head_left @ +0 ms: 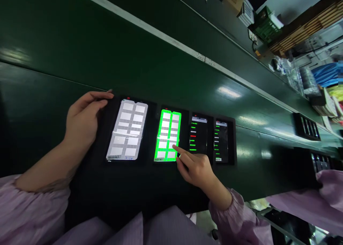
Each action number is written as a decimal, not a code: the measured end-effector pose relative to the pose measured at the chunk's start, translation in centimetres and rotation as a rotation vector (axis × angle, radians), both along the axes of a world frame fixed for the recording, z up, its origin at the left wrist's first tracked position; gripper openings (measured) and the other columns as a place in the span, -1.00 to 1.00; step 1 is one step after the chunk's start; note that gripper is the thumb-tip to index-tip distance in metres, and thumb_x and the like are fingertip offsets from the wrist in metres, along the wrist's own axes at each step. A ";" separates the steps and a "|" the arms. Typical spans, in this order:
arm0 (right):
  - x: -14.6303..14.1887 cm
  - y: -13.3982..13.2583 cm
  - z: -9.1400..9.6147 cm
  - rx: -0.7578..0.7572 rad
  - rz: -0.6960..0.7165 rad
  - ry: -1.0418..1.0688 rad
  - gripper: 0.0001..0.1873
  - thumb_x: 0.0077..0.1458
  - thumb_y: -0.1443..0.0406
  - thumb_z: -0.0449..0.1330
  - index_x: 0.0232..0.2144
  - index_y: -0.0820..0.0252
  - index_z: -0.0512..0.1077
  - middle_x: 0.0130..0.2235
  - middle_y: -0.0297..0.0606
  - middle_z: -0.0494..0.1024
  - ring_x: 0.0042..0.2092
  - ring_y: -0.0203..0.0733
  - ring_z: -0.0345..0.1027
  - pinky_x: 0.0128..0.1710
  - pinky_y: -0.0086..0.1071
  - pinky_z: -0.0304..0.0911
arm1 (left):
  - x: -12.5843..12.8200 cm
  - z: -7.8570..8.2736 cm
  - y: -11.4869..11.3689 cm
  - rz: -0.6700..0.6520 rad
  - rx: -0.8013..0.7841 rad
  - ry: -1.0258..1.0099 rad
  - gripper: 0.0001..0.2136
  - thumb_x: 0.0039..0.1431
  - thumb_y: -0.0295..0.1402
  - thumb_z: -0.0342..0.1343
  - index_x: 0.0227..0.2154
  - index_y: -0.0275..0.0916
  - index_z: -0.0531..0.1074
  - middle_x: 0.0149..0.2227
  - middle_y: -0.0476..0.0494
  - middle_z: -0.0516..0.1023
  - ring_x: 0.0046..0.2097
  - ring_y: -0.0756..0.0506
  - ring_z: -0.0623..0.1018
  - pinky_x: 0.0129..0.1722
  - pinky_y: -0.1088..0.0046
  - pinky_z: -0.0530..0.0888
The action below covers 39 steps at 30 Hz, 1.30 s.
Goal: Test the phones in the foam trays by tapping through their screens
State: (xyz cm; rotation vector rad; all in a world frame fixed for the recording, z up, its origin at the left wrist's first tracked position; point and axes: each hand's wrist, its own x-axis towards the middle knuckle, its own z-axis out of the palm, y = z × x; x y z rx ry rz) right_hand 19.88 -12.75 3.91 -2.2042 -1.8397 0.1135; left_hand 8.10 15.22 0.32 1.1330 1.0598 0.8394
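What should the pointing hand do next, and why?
Perhaps the right hand should slide its pointing finger across a white box: the finger is at the green-striped screen, whose boxes between the stripes are white.

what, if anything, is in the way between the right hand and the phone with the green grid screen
Nothing visible: the index finger of the right hand points over the lower right of the green-grid phone; actual contact is unclear.
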 end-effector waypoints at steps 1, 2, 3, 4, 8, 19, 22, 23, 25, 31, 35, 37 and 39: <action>0.1 0.1 -0.1 0.001 -0.023 -0.004 -0.62 0.46 0.35 -0.01 -0.28 0.19 0.57 0.02 -0.12 0.72 -0.48 -0.34 0.54 -0.54 -0.42 0.37 | 0.0 0.1 0.0 0.004 -0.005 0.002 -0.90 -0.20 -0.42 0.19 -0.52 -0.14 0.54 -0.26 -0.07 0.61 0.16 -0.23 0.54 0.58 -0.06 0.01; 0.1 0.2 -0.2 0.008 -0.045 -0.007 -0.63 0.46 0.35 -0.02 -0.25 0.20 0.58 0.02 -0.11 0.72 -0.45 -0.33 0.57 -0.52 -0.42 0.39 | 0.1 0.1 0.0 0.008 -0.012 0.004 -0.90 -0.20 -0.42 0.19 -0.52 -0.14 0.54 -0.26 -0.07 0.61 0.16 -0.23 0.54 0.58 -0.07 0.00; 0.2 0.3 -0.2 0.018 -0.065 -0.008 -0.64 0.46 0.35 -0.02 -0.22 0.20 0.58 0.03 -0.10 0.72 -0.42 -0.32 0.59 -0.51 -0.43 0.40 | 0.1 0.2 0.0 0.010 -0.017 0.007 -0.89 -0.21 -0.42 0.19 -0.52 -0.14 0.54 -0.25 -0.07 0.62 0.15 -0.24 0.55 0.59 -0.08 -0.01; 0.2 0.5 -0.3 0.028 -0.074 -0.005 -0.65 0.46 0.35 -0.02 -0.19 0.20 0.58 0.02 -0.11 0.72 -0.40 -0.31 0.60 -0.50 -0.43 0.41 | 0.1 0.2 0.0 0.010 -0.019 0.009 -0.90 -0.20 -0.42 0.19 -0.52 -0.14 0.54 -0.25 -0.07 0.62 0.15 -0.23 0.54 0.59 -0.08 -0.01; -0.3 1.6 -0.4 0.020 -0.044 -0.009 -0.64 0.48 0.32 -0.03 -0.15 0.21 0.58 -0.02 -0.12 0.74 -0.40 -0.32 0.60 -0.53 -0.44 0.35 | 0.1 0.3 0.0 0.004 -0.014 0.017 -0.91 -0.17 -0.43 0.19 -0.51 -0.16 0.55 -0.23 -0.09 0.63 0.18 -0.24 0.53 0.58 -0.09 0.00; -1.7 4.7 -1.2 -0.053 0.013 -0.045 -0.59 0.50 0.25 -0.05 -0.17 0.21 0.59 0.05 -0.19 0.71 -0.53 -0.40 0.42 -0.59 -0.40 0.20 | -0.1 -0.3 0.2 -0.012 -0.021 0.009 -0.88 -0.11 -0.46 0.17 -0.47 -0.18 0.57 -0.18 -0.12 0.65 0.17 -0.23 0.54 0.57 -0.16 -0.03; -1.3 4.6 -1.3 -0.011 -0.039 -0.021 -0.59 0.50 0.27 -0.05 -0.18 0.21 0.60 0.03 -0.19 0.72 -0.51 -0.41 0.45 -0.56 -0.42 0.21 | 0.0 -0.2 0.2 -0.003 -0.029 0.020 -0.88 -0.12 -0.46 0.17 -0.47 -0.18 0.57 -0.18 -0.12 0.65 0.16 -0.24 0.55 0.56 -0.20 0.00; -1.1 4.5 -1.3 0.012 -0.057 -0.020 -0.59 0.50 0.28 -0.04 -0.19 0.22 0.61 -0.01 -0.20 0.74 -0.50 -0.41 0.46 -0.56 -0.42 0.21 | 0.1 -0.2 0.2 -0.001 -0.027 0.023 -0.88 -0.13 -0.46 0.18 -0.47 -0.18 0.57 -0.18 -0.12 0.66 0.16 -0.23 0.55 0.56 -0.18 0.01; -0.7 4.2 -1.2 0.050 -0.088 -0.020 -0.60 0.50 0.29 -0.03 -0.12 0.23 0.61 -0.15 -0.23 0.76 -0.50 -0.40 0.47 -0.55 -0.44 0.21 | 0.1 -0.1 0.2 0.002 -0.020 0.026 -0.89 -0.13 -0.45 0.17 -0.48 -0.18 0.57 -0.19 -0.11 0.66 0.17 -0.22 0.54 0.56 -0.13 0.03; 0.5 2.9 -0.3 0.076 -0.177 -0.019 -0.65 0.44 0.34 0.02 -0.07 0.23 0.62 -0.17 -0.22 0.77 -0.47 -0.38 0.53 -0.54 -0.46 0.24 | -0.1 -0.2 0.2 -0.019 0.004 0.027 -0.88 -0.12 -0.44 0.18 -0.46 -0.17 0.57 -0.16 -0.09 0.66 0.18 -0.22 0.54 0.56 -0.12 0.04; 1.0 2.5 0.1 0.103 -0.185 -0.046 -0.65 0.43 0.35 0.03 -0.19 0.21 0.63 -0.23 -0.26 0.77 -0.51 -0.38 0.51 -0.54 -0.46 0.23 | -0.1 -0.2 0.2 -0.008 0.006 0.013 -0.89 -0.12 -0.46 0.17 -0.48 -0.17 0.56 -0.20 -0.08 0.66 0.16 -0.20 0.55 0.57 -0.10 0.04; 1.1 2.7 0.0 0.116 -0.191 -0.059 -0.65 0.43 0.34 0.03 -0.18 0.23 0.64 -0.26 -0.26 0.76 -0.50 -0.38 0.51 -0.54 -0.47 0.22 | 0.0 -0.2 0.2 -0.002 0.003 0.013 -0.88 -0.12 -0.47 0.16 -0.48 -0.18 0.56 -0.21 -0.08 0.66 0.16 -0.21 0.55 0.57 -0.14 0.00; 1.2 2.9 -0.1 0.113 -0.206 -0.065 -0.64 0.44 0.33 0.02 -0.11 0.25 0.64 -0.33 -0.27 0.74 -0.51 -0.39 0.49 -0.53 -0.48 0.21 | 0.0 -0.2 0.2 0.000 0.001 0.010 -0.87 -0.12 -0.48 0.16 -0.48 -0.18 0.56 -0.22 -0.08 0.65 0.16 -0.22 0.55 0.56 -0.17 -0.01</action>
